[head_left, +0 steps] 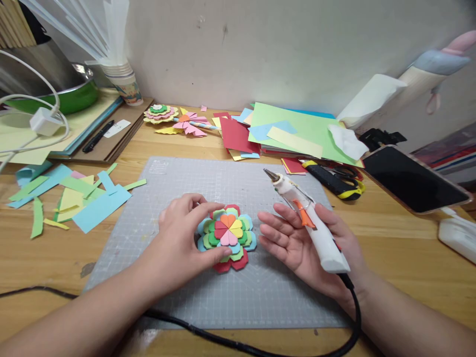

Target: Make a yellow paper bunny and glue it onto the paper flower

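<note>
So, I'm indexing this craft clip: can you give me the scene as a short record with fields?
Surface: grey cutting mat on a wooden desk
Left hand: fingertips and thumb rest on the left edge of the layered paper flower, which lies flat on the mat
Right hand: palm up beside the flower, glue gun lying in the crook of the thumb, nozzle pointing away from the person
Cable: black, runs from the gun past the mat's near edge
Left of mat: cut paper scraps
Behind mat: coloured sheets, scissors, dark phone
</note>
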The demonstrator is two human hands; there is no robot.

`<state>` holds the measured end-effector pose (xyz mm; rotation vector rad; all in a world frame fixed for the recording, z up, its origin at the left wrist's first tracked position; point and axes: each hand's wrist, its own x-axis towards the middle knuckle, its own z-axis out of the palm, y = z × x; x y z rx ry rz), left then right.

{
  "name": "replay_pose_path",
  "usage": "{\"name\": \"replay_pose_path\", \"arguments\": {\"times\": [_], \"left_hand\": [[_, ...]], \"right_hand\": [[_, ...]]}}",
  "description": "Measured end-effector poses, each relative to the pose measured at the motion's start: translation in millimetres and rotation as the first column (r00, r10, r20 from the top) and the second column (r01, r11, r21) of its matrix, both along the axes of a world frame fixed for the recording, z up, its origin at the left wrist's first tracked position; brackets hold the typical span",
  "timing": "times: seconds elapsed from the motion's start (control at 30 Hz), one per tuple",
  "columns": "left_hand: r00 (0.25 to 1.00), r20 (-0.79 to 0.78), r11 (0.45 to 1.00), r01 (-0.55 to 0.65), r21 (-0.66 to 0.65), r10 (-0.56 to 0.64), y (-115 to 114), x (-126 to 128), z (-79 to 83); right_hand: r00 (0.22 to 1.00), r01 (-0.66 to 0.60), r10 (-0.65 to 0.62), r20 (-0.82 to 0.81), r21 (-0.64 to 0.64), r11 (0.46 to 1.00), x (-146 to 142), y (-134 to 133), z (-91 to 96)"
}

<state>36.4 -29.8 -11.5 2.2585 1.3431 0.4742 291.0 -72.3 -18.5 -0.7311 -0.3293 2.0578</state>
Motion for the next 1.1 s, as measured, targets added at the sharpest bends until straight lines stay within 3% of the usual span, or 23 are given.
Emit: {"name": "replay_pose_path", "arguments": {"times": [0.1,0.2,0.3,0.6,0.93,1.1], "left_hand": [[0.996,0.029,0.992,0.079,0.096,-0.082,1.5,-4.1,7.3],[0.975,-0.074,0.942,0.220,0.252,-0.207,2.4,-7.8,12.7],[0.944,-0.191,0.894,0.318,0.317,-0.268,1.3,-9.4,12.9],[0.929,-0.273,0.901,0.326,0.286,-0.249,-0.3,-9.6,8.3],[0.920,-0.290,0.887,0.350,0.302,-0.264,0.4,-10.0,9.5],[0.925,-0.279,0.894,0.338,0.295,-0.258,1.7,-9.2,8.7]], "right_hand": [[1.000,-0.001,0.001,0.001,0.009,1.000,0.0,0.5,-0.8],[0.999,0.001,-0.001,0.042,0.003,1.000,-0.4,1.0,-1.1],[0.997,0.007,-0.007,0.073,-0.005,1.000,-0.6,1.4,-0.5],[1.000,-0.003,0.003,-0.001,0.013,1.000,-0.1,1.9,-0.7],[0.994,0.004,-0.002,0.108,-0.017,1.000,-0.2,2.3,1.5],[1.000,-0.011,0.011,0.016,0.004,1.000,0.4,1.7,-0.5]]}}
